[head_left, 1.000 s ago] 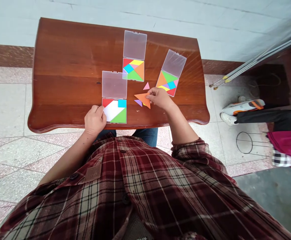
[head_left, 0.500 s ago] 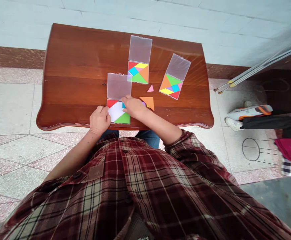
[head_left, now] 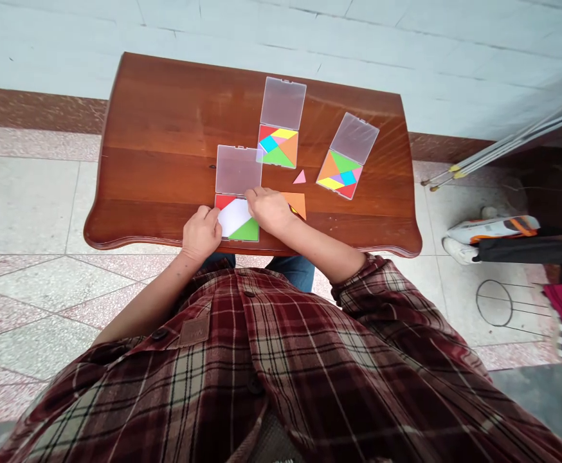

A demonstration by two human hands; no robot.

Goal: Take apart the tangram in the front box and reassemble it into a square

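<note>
You seem to be at the step of handling pieces inside the near box (head_left: 233, 217), open at the worktop's (head_left: 165, 128) 6 o'clock edge. Your left hand (head_left: 201, 231), half-curled, touches its 9 o'clock side; your right hand (head_left: 271, 209), fingers bunched, covers its 2 o'clock corner, and whether either grips anything, you cannot tell. A red piece (head_left: 224, 201) sits at 11 o'clock inside, a green piece (head_left: 246, 230) at 5. The next move probably calls for steadying that box and clearing the orange triangle (head_left: 297, 198) beside your right hand.

Orange triangle (head_left: 299, 200) partly behind the right hand (head_left: 269, 209) — anything under that hand out of view
</note>
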